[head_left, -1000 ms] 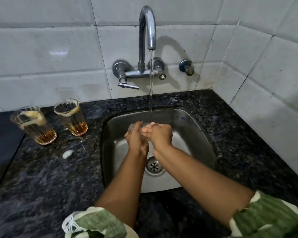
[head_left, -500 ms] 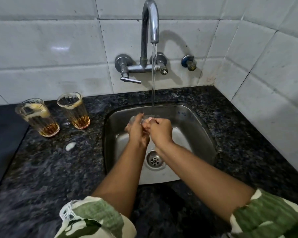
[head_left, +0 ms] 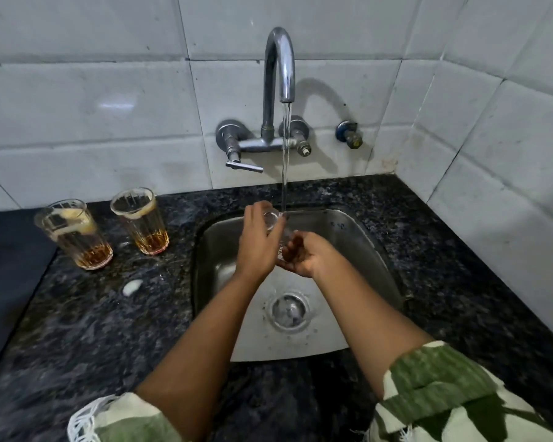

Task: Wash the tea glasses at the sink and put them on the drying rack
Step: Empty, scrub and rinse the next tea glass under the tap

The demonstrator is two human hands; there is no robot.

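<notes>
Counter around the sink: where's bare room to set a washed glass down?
Free: the dark counter right of the sink, up to the tiled corner, and the front-left stretch below the soap blob. Crowded: back-left, where two tea glasses stand close together, and the basin, where both hands hold a glass under the running tap.

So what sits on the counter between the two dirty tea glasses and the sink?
Mostly bare dark counter in the head view. The nearer glass and the farther glass stand left of the sink; a small white blob lies nearer the camera.
</notes>
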